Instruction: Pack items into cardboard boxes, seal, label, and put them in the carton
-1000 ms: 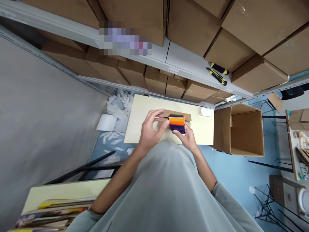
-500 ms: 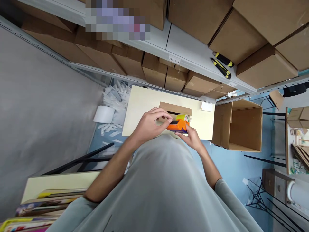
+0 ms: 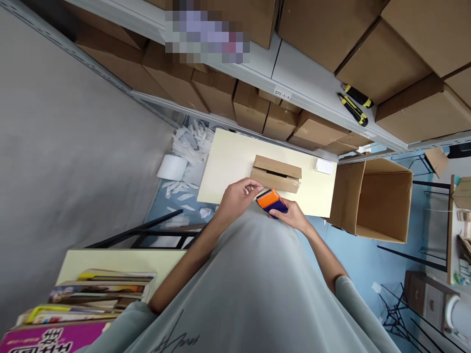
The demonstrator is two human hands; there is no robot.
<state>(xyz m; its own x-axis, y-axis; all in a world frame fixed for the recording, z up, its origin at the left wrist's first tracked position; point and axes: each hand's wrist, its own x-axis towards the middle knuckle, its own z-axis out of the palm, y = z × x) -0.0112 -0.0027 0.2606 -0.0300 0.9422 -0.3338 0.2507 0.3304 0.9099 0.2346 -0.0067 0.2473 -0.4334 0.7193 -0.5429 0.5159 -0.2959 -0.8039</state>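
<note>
Over the near edge of our pale yellow counter (image 3: 228, 166), just short of the flat brown cardboard box (image 3: 275, 174), our right hand (image 3: 292, 218) grips the orange-and-purple plastic tape dispenser (image 3: 270, 201); our left hand (image 3: 237, 196) pinches its front end. We judge it light and rigid, best held by the body.

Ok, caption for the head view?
Right hand grips an orange-and-blue tape dispenser beside the left hand, near a small cardboard box on a cream table.

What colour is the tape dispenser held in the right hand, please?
The tape dispenser is orange and dark blue, head view.
</note>
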